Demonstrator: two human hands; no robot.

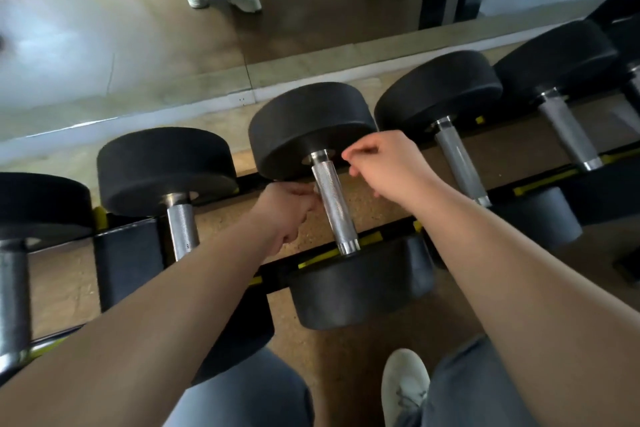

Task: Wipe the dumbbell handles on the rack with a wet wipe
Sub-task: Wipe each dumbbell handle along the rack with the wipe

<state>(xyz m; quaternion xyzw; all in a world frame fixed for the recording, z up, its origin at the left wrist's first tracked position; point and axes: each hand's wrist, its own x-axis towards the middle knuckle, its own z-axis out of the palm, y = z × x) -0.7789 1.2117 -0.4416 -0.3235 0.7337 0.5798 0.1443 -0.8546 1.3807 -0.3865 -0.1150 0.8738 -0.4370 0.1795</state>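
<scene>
Where a brown speckled floor point(346, 354) meets a wall mirror point(138, 45) across the top of the head view, a black rack with yellow trim point(540, 184) holds a row of black round-headed dumbbells side by side, each with its knurled metal bar pointing toward the viewer. The mirror reflects a pair of pale shoes point(242, 0) at 12 o'clock. At the centre lies the middle dumbbell point(311, 128) with its shiny handle point(334, 208). The left hand point(287, 208) sits at 9 o'clock of the handle, fingers curled against its far part; whether they grip it cannot be told. The right hand point(381, 163) hovers at 2 o'clock of the handle, clear of it, fingers curled and the thumb and forefinger tips together. At 6 o'clock are grey trouser legs point(249, 392) and a pale shoe point(403, 388).
</scene>
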